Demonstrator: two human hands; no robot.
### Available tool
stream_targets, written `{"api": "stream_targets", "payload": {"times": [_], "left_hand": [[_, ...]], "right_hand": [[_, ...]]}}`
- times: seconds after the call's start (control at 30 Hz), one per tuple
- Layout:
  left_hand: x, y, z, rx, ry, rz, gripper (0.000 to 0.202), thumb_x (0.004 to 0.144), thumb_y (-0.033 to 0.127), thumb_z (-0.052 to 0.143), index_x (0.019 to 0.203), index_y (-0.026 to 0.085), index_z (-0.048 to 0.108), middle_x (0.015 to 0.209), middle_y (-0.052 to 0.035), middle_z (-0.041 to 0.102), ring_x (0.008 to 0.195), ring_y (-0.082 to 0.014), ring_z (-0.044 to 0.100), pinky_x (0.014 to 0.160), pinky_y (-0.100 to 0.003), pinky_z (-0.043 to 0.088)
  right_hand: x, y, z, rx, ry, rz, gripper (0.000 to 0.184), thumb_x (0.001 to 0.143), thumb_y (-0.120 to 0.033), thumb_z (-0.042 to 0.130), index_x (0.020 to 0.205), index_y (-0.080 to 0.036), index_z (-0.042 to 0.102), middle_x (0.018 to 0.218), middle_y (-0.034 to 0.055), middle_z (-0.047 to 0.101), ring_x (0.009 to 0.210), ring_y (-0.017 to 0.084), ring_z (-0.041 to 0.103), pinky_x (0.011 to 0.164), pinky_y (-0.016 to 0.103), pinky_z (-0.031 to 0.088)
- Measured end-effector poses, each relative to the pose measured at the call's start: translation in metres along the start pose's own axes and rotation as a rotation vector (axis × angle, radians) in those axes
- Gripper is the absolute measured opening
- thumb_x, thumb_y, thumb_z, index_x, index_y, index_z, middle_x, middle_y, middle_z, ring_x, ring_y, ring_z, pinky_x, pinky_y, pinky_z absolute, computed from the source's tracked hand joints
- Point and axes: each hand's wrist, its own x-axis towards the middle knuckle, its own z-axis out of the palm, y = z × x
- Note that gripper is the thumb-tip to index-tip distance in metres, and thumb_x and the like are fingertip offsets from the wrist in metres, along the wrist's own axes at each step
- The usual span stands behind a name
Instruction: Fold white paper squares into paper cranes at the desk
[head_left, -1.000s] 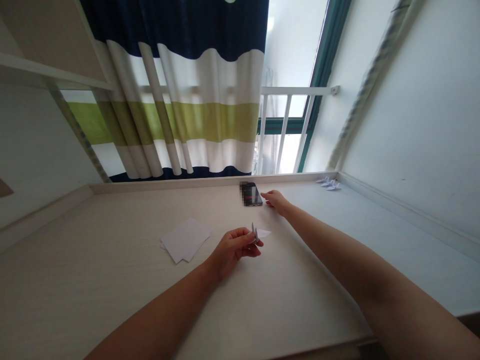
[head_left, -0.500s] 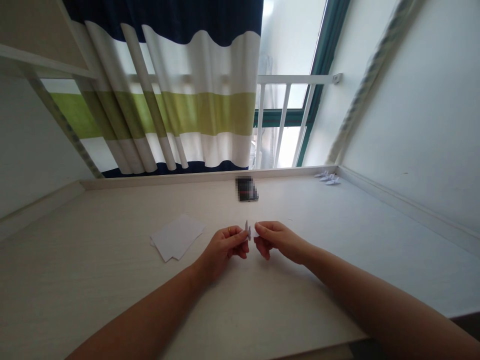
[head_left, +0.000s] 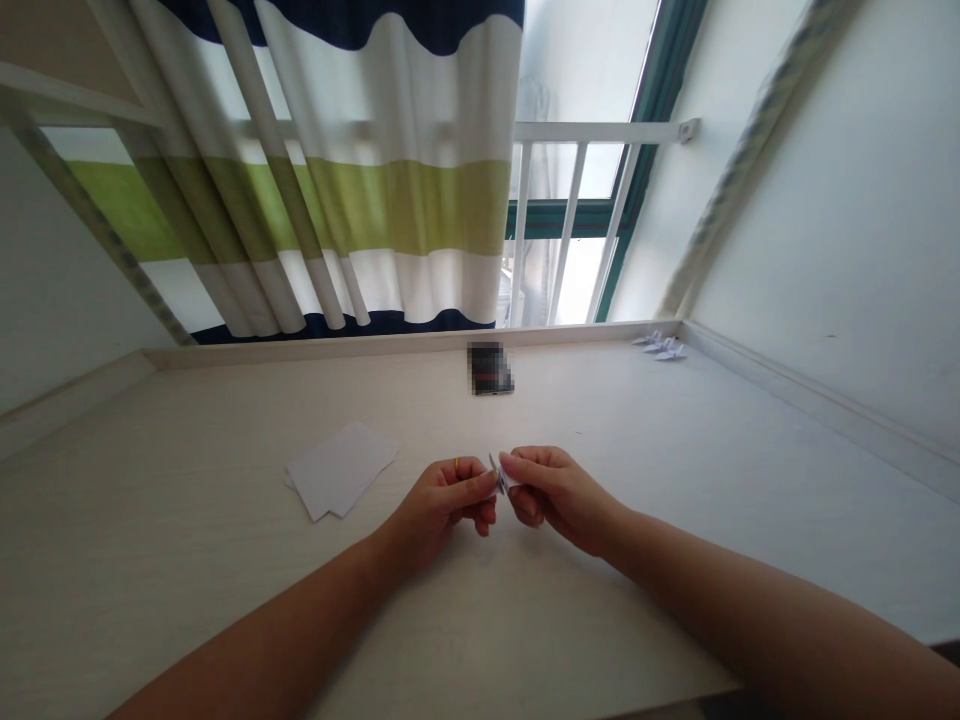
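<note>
A small folded piece of white paper [head_left: 499, 473] is pinched between both of my hands just above the pale wooden desk [head_left: 225, 560]. My left hand [head_left: 442, 500], with a gold ring on one finger, grips the paper from the left with curled fingers. From the right, my right hand [head_left: 551, 490] pinches the same paper. The hands meet fingertip to fingertip at the middle of the desk.
Loose white paper sheets [head_left: 341, 480] lie to the left of my hands. A dark phone [head_left: 489, 368] rests near the desk's back edge. Small folded paper shapes [head_left: 661, 345] sit in the far right corner. A striped curtain [head_left: 337, 200] and window railing [head_left: 585, 220] stand behind.
My right hand came back from beside the phone and took hold of the folded paper that my left hand was holding alone. The view tilted down slightly.
</note>
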Motion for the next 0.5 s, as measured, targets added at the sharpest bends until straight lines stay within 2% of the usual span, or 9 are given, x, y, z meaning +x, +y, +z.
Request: {"api": "stream_targets", "payload": {"times": [0.2, 0.5], "left_hand": [[-0.003, 0.002, 0.002, -0.141, -0.017, -0.002, 0.023, 0.064, 0.031, 0.066, 0.057, 0.014, 0.052, 0.047, 0.0006, 0.056, 0.041, -0.0071, 0.048, 0.042, -0.019, 0.034], [-0.005, 0.001, 0.002, -0.244, -0.067, 0.037, 0.023, 0.067, 0.028, 0.063, 0.054, 0.014, 0.051, 0.044, 0.0004, 0.055, 0.040, -0.0077, 0.047, 0.042, -0.020, 0.032]], "right_hand": [[-0.003, 0.004, 0.010, 0.254, -0.030, -0.041, 0.035, 0.074, -0.038, 0.056, 0.051, -0.016, 0.042, 0.037, -0.0050, 0.044, 0.035, 0.005, 0.035, 0.039, 0.022, 0.021], [-0.004, 0.005, 0.014, 0.347, -0.076, -0.056, 0.035, 0.075, -0.038, 0.055, 0.051, -0.016, 0.043, 0.036, -0.0043, 0.042, 0.037, 0.006, 0.033, 0.042, 0.023, 0.020]]}}
